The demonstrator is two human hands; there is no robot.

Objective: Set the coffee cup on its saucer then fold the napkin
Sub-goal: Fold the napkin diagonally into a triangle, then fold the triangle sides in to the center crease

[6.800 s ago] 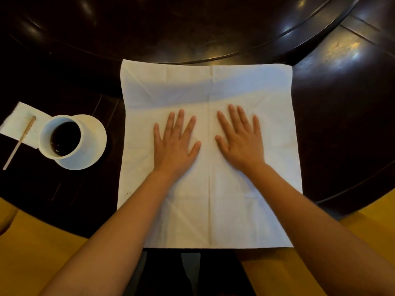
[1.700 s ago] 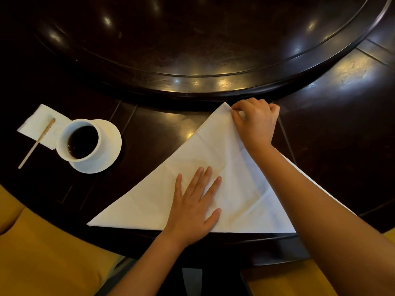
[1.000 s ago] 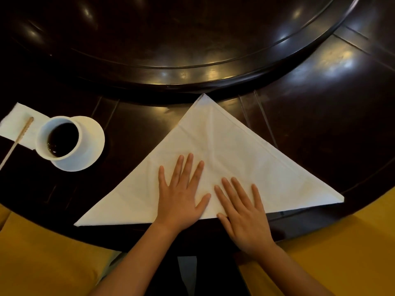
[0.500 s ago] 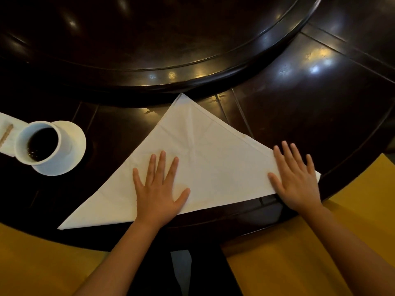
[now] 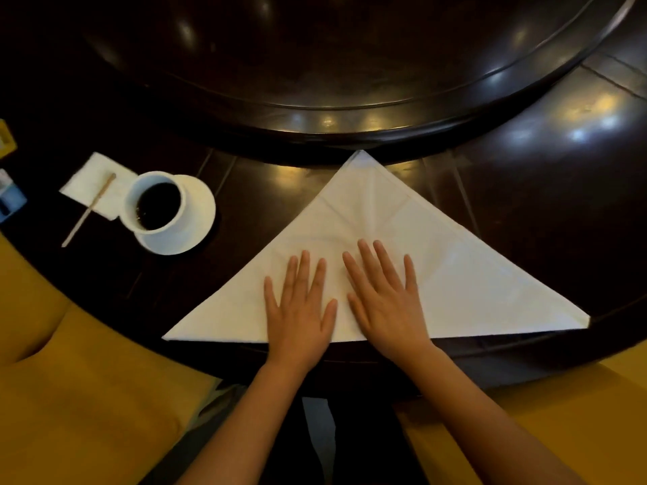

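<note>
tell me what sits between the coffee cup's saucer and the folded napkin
Nothing: the head view shows only bare dark table between the saucer and the left slanted edge of the napkin.

cup (image 5: 155, 204) on saucer (image 5: 199, 218), left of napkin (image 5: 455, 285)

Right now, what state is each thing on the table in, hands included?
Napkin: folded into a triangle, lying flat.
Cup: upright on its saucer, holding dark coffee.
Saucer: flat on the table, under the cup.
Stir stick: lying across the small paper napkin.
Small paper napkin: flat, left of the cup.
Left hand: open, flat on the napkin.
Right hand: open, flat on the napkin.
</note>
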